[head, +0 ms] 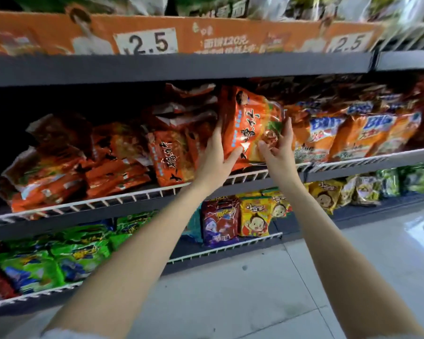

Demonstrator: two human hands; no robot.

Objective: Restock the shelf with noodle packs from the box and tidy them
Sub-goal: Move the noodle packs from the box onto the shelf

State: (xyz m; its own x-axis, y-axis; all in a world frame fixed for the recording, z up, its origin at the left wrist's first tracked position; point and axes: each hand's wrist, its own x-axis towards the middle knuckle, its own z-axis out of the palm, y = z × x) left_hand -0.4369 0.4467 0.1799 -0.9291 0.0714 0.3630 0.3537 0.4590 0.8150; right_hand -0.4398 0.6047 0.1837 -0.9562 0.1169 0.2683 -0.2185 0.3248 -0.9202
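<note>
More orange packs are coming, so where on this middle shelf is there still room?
The dark gap above the slumped orange packs at the left end, under the grey shelf. From the pack that both hands hold rightward, the Big packs stand crowded.

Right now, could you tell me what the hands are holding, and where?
An orange noodle pack, upright: left hand on its left edge, right hand on its right.

Pale grey tiled floor (267,285), glossy, catching a light reflection at right. Dark grey shelving (157,67) with white wire front rails (123,199). Dim upper-left recess.
</note>
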